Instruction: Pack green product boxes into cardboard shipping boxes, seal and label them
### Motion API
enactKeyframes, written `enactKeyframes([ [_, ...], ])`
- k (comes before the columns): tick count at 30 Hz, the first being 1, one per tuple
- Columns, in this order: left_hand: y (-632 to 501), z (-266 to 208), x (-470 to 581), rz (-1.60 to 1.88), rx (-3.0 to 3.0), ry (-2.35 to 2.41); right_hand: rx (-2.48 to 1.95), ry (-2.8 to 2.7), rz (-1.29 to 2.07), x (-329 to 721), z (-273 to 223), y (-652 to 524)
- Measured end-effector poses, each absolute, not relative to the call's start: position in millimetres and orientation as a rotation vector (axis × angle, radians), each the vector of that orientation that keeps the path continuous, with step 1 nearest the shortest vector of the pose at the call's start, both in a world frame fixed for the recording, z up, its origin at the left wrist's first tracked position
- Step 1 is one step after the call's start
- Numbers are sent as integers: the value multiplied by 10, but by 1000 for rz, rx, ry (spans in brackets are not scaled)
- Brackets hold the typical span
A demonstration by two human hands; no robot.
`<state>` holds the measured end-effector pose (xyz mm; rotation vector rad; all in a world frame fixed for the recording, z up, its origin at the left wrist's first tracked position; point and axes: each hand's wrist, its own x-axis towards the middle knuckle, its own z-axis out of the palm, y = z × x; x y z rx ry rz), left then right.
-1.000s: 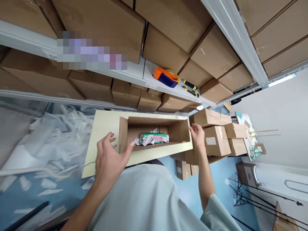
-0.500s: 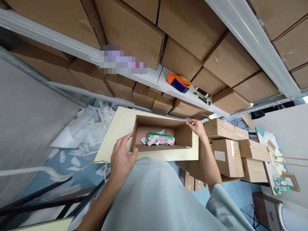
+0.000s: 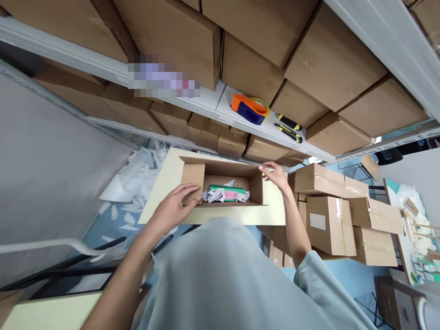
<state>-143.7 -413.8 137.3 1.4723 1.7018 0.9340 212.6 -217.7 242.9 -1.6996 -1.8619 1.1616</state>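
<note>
An open cardboard box [image 3: 233,169] lies lengthwise on a cream-coloured board. Inside, a green and pink package [image 3: 229,194] sits among crumpled paper [image 3: 216,196]. The box's left end flap [image 3: 192,176] is tilted inward over the opening. Against that flap rests my left hand [image 3: 177,206], fingers stretched over its surface and the thumb near the front edge. My right hand [image 3: 276,176] is at the far right corner of the box, its thumb and fingertips closed at the cardboard edge.
Past the board [image 3: 161,192] runs a shelf [image 3: 209,98] stacked with cartons, holding an orange and blue tape dispenser [image 3: 250,109] and two cutters [image 3: 288,127]. Closed cartons [image 3: 326,224] are piled at the right. White scrap paper [image 3: 127,178] covers the floor at the left.
My left hand has moved from gripping the box's left end to lying on its end flap, which now leans inward. My right hand stays at the far right corner. The view has shifted slightly.
</note>
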Motion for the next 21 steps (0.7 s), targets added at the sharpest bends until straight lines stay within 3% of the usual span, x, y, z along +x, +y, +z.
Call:
enactKeyframes([
  [5,-4154,1155,-1477,853,1476,1741,-1411,-1838,1496,2539,2237,-2190],
  [11,-4004,1044,-1652,813,1340,1771,-1504,-1796,1451,2545,1862,-2186],
  [16,-3695,1118,-1845,749,1355,1858,-1700,-1895,1245,2318,1728,-2271],
  [21,-3547,1141,-1794,706,1508,1922,-1903,-2075,813,2101,1643,-2355],
])
